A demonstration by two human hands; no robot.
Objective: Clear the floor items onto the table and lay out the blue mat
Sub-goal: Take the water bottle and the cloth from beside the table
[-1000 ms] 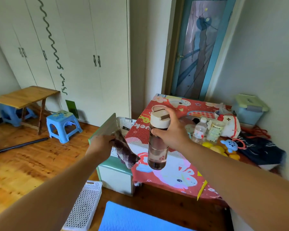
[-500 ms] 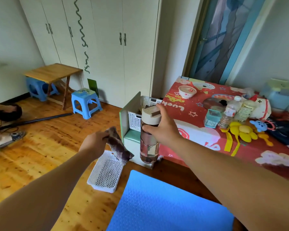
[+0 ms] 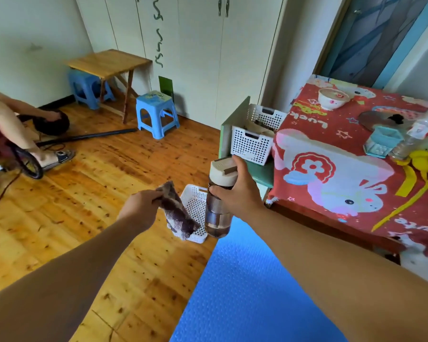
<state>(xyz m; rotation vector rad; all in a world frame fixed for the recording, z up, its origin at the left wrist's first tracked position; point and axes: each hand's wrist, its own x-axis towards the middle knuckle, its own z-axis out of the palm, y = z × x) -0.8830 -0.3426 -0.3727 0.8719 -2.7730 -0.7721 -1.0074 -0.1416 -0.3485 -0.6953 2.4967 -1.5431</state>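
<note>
Right hand (image 3: 235, 193) wrapped round the neck of the water bottle (image 3: 219, 201), held upright, likely to keep it from spilling; left hand (image 3: 141, 206) pinching the dark cloth (image 3: 177, 213) by its top edge, rest hanging limp. Both carried in the air left of the table (image 3: 356, 169), above the white basket (image 3: 195, 208). Blue mat (image 3: 245, 292) flat on the floor below the table's near edge.

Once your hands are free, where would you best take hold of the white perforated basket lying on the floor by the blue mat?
Probably the white basket's far short rim, reached from above: it sits upright and open, and a handle slot shows in that wall. The near end is hidden behind the cloth in the left hand and the bottle in the right hand.
</note>
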